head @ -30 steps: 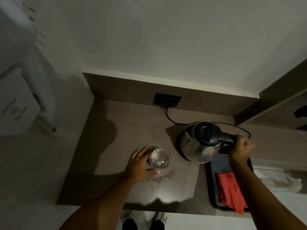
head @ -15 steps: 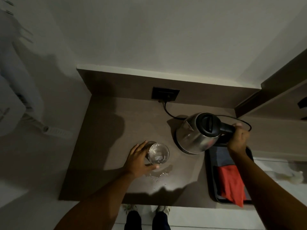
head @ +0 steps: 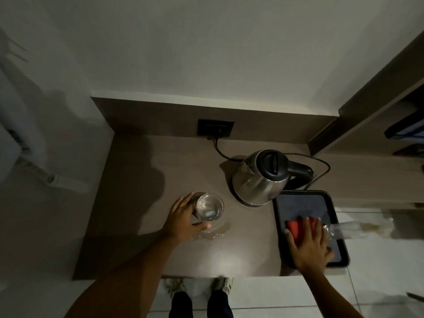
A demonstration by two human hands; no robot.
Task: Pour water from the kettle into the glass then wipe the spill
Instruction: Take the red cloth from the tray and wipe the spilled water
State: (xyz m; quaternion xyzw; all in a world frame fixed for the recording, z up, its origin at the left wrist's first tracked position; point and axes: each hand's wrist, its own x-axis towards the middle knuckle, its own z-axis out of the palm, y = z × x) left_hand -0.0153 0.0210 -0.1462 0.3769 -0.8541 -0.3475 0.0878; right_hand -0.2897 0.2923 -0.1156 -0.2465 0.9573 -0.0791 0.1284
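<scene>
On the smooth brown bench (head: 137, 191) the shiny round steel kettle (head: 257, 182) stands upright, the left hand (head: 183, 216) wraps its grip around the clear glass (head: 210, 207), and the right hand (head: 307, 244), fingers spread flat, presses the soft red cloth (head: 296, 228) in the black tray (head: 339, 226), so wiping the little shiny spill (head: 213, 235) beside the glass looks next.

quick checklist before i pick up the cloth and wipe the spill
1. Kettle set down upright, released: ok.
2. Glass upright, steadied by left hand: ok.
3. Right hand lies on red cloth in the tray; closed grip: not ok yet.
4. Spill in sight on counter just in front of the glass: ok.
5. Glass clear of the wipe path: not ok, it touches the puddle.
</scene>
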